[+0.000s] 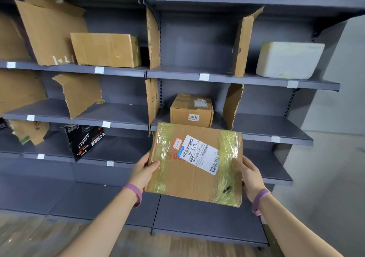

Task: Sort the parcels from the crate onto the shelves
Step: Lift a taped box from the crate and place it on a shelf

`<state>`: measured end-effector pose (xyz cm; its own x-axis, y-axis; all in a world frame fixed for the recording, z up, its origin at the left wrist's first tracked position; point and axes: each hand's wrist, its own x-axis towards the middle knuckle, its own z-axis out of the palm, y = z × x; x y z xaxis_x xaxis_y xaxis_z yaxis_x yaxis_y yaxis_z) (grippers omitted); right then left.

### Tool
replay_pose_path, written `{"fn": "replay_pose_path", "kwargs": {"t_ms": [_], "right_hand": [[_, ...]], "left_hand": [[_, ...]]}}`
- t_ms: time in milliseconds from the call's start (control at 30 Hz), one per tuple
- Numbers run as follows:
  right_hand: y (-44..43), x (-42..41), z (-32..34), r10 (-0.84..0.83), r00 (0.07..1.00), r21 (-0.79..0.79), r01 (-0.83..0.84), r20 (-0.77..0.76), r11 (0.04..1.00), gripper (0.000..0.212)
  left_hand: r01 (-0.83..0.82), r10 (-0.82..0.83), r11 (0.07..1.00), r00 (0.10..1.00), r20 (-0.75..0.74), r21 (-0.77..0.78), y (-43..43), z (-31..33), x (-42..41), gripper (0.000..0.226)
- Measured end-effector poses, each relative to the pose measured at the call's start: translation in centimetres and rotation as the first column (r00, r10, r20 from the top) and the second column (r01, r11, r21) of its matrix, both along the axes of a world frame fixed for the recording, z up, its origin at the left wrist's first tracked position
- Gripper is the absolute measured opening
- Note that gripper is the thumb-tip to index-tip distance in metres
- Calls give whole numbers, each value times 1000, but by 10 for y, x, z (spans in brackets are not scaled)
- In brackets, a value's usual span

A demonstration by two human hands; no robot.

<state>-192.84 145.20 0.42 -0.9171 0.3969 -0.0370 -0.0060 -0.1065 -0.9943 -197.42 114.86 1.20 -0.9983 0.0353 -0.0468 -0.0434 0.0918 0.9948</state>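
I hold a flat brown cardboard parcel (194,177) in front of the grey shelves (256,136). It has yellowish tape bands and a white shipping label on top. My left hand (143,171) grips its left edge and my right hand (249,173) grips its right edge. The parcel hangs in the air below the shelf that carries a small brown box marked 0448 (191,110). The crate is not in view.
Cardboard dividers (240,43) split the shelves into bays. A brown box (106,50) and a white foam box (289,60) sit on the upper shelf. A black printed box (85,140) leans on a lower left shelf. Wooden floor lies below.
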Motion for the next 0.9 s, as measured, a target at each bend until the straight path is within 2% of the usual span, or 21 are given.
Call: {"fn": "replay_pose_path", "kwargs": {"t_ms": [167,367,467,667,900], "right_hand": [[-36,-63,26,59,998,69,-57,-27,996,39],[-85,-157,42,178,980,35,-175,-93,984,34],[-113,-202,45,249,963,21,-249,-98,968,46],[-185,-260,56,342,930,58,-338,-132,940,41],[-285,-290,46,456,884,66,-452,-103,890,36]], "left_hand": [[-83,82,997,996,-44,-7,-33,26,-40,38],[-183,175,980,980,-98,-75,-86,54,-98,40],[-224,214,970,971,-102,-94,-117,63,-122,37],[-347,344,937,936,-81,-32,-176,71,-144,31],[-466,467,884,884,-34,38,-274,51,-153,37]]}}
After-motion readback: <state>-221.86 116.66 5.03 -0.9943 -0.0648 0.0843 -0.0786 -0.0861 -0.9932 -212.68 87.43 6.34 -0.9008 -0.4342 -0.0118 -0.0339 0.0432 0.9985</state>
